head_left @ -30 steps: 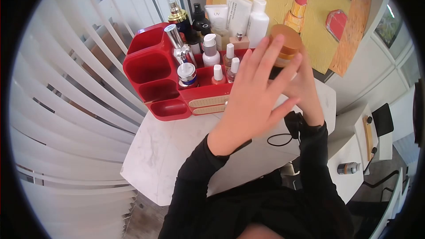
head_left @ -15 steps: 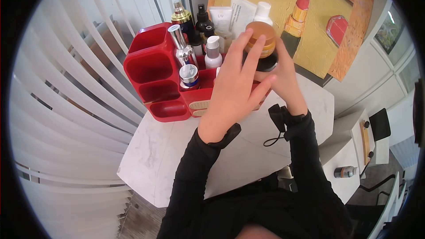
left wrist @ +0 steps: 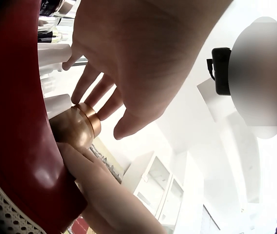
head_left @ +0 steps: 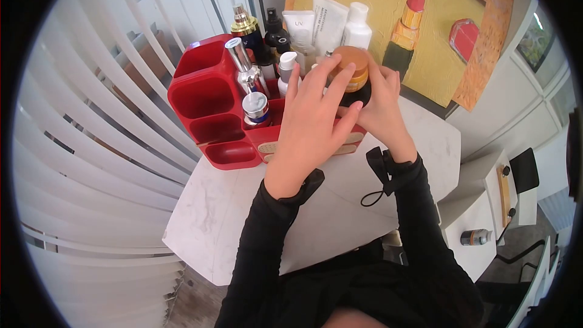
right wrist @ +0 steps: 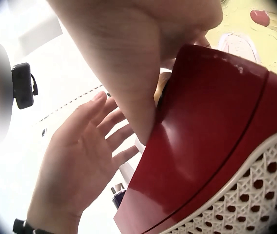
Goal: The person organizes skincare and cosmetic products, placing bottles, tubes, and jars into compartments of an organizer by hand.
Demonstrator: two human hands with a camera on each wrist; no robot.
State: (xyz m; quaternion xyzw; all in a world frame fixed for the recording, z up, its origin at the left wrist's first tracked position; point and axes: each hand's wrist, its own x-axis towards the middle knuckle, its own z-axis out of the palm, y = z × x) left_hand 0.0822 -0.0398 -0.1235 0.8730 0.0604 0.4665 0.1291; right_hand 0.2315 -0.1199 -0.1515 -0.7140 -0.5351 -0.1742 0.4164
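Observation:
A jar with a copper-brown lid and gold band [head_left: 353, 64] is held low at the right end of a red cosmetics organizer [head_left: 206, 98]. My right hand [head_left: 386, 104] grips the jar from its right side; in the left wrist view the jar's rounded body [left wrist: 74, 127] sits just behind the red wall. Spread fingers of my left hand [head_left: 311, 118] reach over the lid from the left, fingertips right at its edge. In the right wrist view the same left hand [right wrist: 82, 151] shows straight fingers, while my right hand [right wrist: 129, 53] hides most of the jar.
Several bottles stand in the organizer, among them a silver-capped bottle [head_left: 245, 67], a white pump bottle [head_left: 287, 68] and a silver-lidded jar [head_left: 255, 107]. White tubes [head_left: 328, 24] stand behind. A painted board [head_left: 437, 36] leans at the back of the marble-patterned table [head_left: 209, 218].
Both hands have moved left and toward me with the jar, from right of the organizer to its right end, and the jar now sits lower. The left hand's fingers stay spread.

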